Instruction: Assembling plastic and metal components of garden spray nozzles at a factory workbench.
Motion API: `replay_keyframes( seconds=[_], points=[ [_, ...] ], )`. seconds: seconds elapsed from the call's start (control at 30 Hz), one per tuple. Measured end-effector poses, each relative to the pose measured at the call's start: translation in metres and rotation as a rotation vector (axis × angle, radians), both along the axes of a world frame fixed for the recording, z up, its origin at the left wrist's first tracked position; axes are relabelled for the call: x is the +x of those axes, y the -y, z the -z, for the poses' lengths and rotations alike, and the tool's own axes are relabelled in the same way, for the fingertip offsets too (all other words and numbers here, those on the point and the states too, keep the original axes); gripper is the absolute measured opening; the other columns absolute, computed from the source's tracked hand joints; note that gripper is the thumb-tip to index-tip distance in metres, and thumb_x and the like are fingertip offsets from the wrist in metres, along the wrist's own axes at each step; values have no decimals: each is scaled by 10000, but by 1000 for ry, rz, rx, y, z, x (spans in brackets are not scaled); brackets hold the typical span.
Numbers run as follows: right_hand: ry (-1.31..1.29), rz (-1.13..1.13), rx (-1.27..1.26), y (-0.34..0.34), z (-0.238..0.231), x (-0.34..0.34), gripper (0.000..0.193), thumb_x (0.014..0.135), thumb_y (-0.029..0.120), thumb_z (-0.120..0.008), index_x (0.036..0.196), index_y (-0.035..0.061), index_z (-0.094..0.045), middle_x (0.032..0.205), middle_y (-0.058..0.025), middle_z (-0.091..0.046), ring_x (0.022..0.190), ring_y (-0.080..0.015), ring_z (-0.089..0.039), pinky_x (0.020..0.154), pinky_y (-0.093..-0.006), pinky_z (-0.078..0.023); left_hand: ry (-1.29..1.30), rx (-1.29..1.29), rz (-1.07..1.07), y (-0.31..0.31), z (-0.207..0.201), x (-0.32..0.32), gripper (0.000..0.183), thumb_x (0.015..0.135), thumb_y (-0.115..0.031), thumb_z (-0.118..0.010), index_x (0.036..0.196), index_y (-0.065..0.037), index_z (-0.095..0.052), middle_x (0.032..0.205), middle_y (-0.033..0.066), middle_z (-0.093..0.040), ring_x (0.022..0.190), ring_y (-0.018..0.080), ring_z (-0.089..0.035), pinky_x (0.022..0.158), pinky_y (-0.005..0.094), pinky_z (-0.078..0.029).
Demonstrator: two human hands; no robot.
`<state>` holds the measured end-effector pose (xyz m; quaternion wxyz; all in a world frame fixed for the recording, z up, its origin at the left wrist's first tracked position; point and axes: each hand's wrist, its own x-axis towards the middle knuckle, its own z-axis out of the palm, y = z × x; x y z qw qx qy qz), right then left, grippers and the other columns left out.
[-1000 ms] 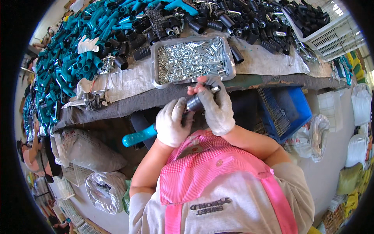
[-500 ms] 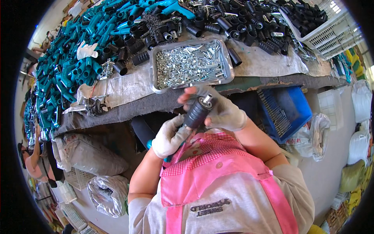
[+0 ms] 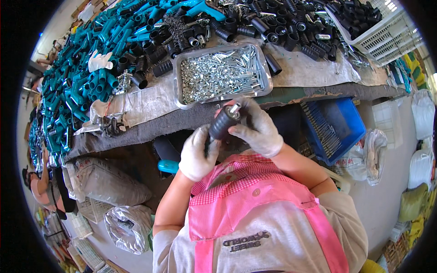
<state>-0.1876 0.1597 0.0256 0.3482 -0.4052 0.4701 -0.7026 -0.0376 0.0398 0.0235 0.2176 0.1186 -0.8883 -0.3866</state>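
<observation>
My two gloved hands meet above my lap, just in front of the bench edge. Between them is a black ribbed cylindrical sleeve [image 3: 222,125] with a bright metal stub at its upper end, tilted up and to the right. My left hand [image 3: 197,154] closes round its lower end. My right hand [image 3: 259,132] has its thumb and fingers on the upper end beside the stub. A rounded teal piece [image 3: 168,166] shows left of my left wrist; whether it joins the sleeve I cannot tell. Just beyond, a clear tray [image 3: 180,98] holds small metal pins and bits.
Teal plastic housings [image 3: 98,86] pile up at the bench's left, black sleeves [image 3: 291,27] at the back. A white crate [image 3: 382,43] stands back right. Below the bench edge sits a blue bin [image 3: 350,132] of metal rods. Sacks [image 3: 111,182] lie lower left, near another person [image 3: 43,186].
The sleeve has shifted slightly left and turned more upright. My right hand has come round its upper end. The teal piece now shows further left of my wrist.
</observation>
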Motion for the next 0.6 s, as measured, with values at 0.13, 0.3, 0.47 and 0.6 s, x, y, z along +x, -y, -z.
replay_keyframes(
  seconds=[0.13,0.3,0.47,0.6],
  points=[
    [6,-35,-16,-2,4,-6,620,804,243,-716,1280,28,-383,1132,-85,-501,1108,-176,-476,934,-320,-407,83,244,124,4,-3,-2,235,830,-101,-562,1019,35,-529,824,172,-580,737,318,-583,664,368,-459],
    [315,-404,-91,-7,-15,-15,592,836,125,-666,1346,27,-381,1179,-153,-567,1169,-256,-516,977,-383,-423,264,802,317,5,-13,3,209,858,-98,-519,1022,30,-534,804,125,-571,734,223,-565,678,336,-448],
    [-332,324,97,-8,-5,10,510,710,172,-797,1119,53,-517,990,-65,-627,885,-136,-618,802,-275,-490,-11,-233,27,-1,2,-8,312,787,-84,-577,1073,27,-520,897,222,-583,794,403,-579,701,409,-469],
    [-217,-75,-15,-13,-15,-12,577,759,125,-750,1242,34,-447,1065,-84,-601,925,-170,-614,819,-318,-487,196,382,200,3,-5,1,255,815,-76,-558,1050,22,-537,862,161,-588,749,286,-590,701,346,-468]
  ],
)
